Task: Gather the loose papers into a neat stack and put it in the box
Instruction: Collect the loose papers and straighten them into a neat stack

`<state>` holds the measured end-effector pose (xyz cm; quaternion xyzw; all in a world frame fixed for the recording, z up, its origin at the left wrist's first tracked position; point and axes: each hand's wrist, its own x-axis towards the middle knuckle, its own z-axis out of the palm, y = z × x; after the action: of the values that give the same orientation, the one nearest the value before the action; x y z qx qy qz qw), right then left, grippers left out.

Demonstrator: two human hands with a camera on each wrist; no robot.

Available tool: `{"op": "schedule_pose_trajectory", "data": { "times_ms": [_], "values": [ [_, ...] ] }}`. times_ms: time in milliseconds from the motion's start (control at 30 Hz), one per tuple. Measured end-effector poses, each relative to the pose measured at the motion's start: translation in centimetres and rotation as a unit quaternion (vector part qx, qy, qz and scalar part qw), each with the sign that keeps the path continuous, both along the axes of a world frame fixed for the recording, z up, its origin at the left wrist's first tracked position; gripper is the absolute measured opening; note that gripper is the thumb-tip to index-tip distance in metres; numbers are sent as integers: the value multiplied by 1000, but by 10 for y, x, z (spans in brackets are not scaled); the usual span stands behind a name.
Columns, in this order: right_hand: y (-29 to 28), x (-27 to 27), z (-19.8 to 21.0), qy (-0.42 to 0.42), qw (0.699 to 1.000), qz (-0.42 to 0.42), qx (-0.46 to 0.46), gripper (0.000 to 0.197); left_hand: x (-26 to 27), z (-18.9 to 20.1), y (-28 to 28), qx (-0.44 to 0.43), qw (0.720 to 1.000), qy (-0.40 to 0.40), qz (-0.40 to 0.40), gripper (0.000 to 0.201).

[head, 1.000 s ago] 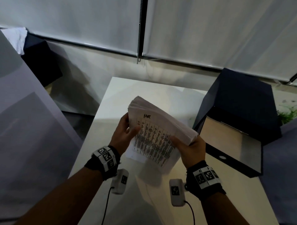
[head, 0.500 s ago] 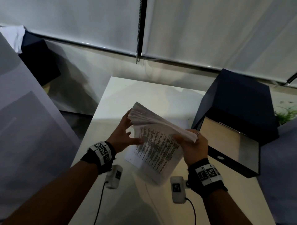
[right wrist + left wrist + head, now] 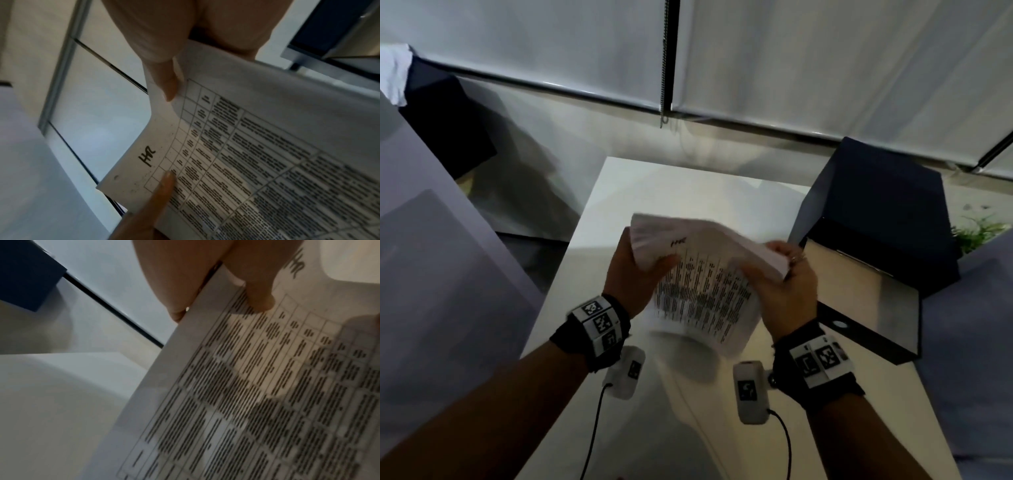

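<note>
A thick stack of printed papers (image 3: 705, 284) with a table of text and a handwritten mark on top is held upright above the white table (image 3: 688, 192). My left hand (image 3: 633, 270) grips its left edge, thumb on the front sheet (image 3: 246, 386). My right hand (image 3: 784, 274) grips the top right corner, thumb pressed on the page (image 3: 236, 154). The stack's top edge bends over toward me. A dark box (image 3: 873, 301) with a pale wooden inside lies open just right of my right hand, its dark lid (image 3: 887, 212) standing up behind it.
Window blinds (image 3: 825, 61) with a hanging bead cord (image 3: 663, 65) run across the back. Another dark box (image 3: 445, 123) sits at the far left beyond the table. A green plant (image 3: 979, 229) shows at the right edge. Grey panels flank the table.
The stack has tilted and risen slightly, its top edge curling over. My right hand slid up from the stack's right side to its top right corner, nearer the box.
</note>
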<state>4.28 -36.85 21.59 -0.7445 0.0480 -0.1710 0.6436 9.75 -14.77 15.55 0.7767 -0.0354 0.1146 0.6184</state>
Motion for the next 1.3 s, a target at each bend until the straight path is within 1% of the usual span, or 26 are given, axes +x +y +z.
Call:
{"op": "schedule_pose_trajectory", "data": {
  "times_ms": [67, 133, 167, 200, 267, 300, 367, 400, 433, 500, 533, 567, 633, 700, 767, 833, 900, 967, 1000, 1033, 1100, 1167, 1233, 1300],
  "values": [
    [3, -1, -24, 45, 999, 10, 10, 41, -4, -10, 3, -2, 999, 37, 0, 50],
    [5, 1, -41, 85, 996, 4, 34, 40, -5, -16, 1, 16, 998, 54, -5, 44],
    [6, 2, -44, 97, 994, -1, 51, 37, -5, -16, -1, 9, 998, 57, -1, 38],
    [6, 3, -44, 99, 993, -5, 62, 35, -7, -12, -5, -10, 998, 62, 4, 33],
    [5, 2, -42, 81, 994, -9, 68, 31, -7, -9, -8, -43, 997, 62, 3, 31],
    [3, 0, -41, 70, 995, -10, 70, 32, -9, -8, -7, -54, 997, 57, -2, 31],
    [-1, -4, -42, 62, 995, -21, 79, 39, -13, -6, -2, -38, 998, 45, -14, 29],
    [-2, -6, -42, 62, 994, -25, 84, 43, -15, -6, 2, -27, 998, 41, -23, 33],
    [-3, -6, -43, 59, 994, -24, 92, 48, -15, -6, 7, -25, 999, 37, -31, 47],
    [-3, -7, -47, 50, 994, -19, 99, 58, -19, -5, 14, -63, 997, 16, -42, 78],
    [-2, -6, -48, 49, 993, -22, 103, 63, -19, -1, 15, -80, 995, 6, -51, 87],
    [-1, -7, -49, 47, 992, -27, 113, 66, -19, 1, 15, -90, 994, 2, -61, 90],
    [3, -6, -48, 48, 992, -25, 117, 68, -17, 5, 16, -100, 991, 5, -83, 86],
    [6, -4, -47, 51, 994, -10, 97, 65, -16, 9, 17, -110, 989, 16, -99, 78],
    [7, -2, -45, 35, 992, -8, 122, 63, -15, 9, 19, -108, 990, 32, -90, 64],
    [6, 1, -45, 17, 991, -4, 132, 62, -15, 8, 19, -93, 992, 31, -80, 50],
    [6, 4, -47, 13, 993, 4, 117, 51, -15, 6, 17, -105, 992, 33, -66, 45],
    [7, 8, -45, 16, 996, 7, 91, 32, -12, 7, 11, -124, 990, 45, -47, 37],
    [7, 11, -42, 17, 996, 2, 83, 28, -10, 11, 8, -125, 990, 49, -33, 30],
    [6, 14, -39, 19, 996, 2, 83, 27, -7, 15, 5, -124, 991, 54, -20, 23],
    [2, 19, -35, 29, 995, 7, 91, 38, -3, 23, 3, -132, 990, 55, -8, 21],
    [-3, 21, -36, 60, 995, 18, 73, 46, -1, 33, 4, -135, 989, 53, -15, 21],
    [-5, 18, -36, 92, 994, 25, 46, 36, -2, 43, 2, -140, 989, 42, -6, 19],
    [-3, 15, -30, 88, 996, 14, 33, 22, -2, 57, -2, -131, 991, 18, 36, 19]
  ]
}}
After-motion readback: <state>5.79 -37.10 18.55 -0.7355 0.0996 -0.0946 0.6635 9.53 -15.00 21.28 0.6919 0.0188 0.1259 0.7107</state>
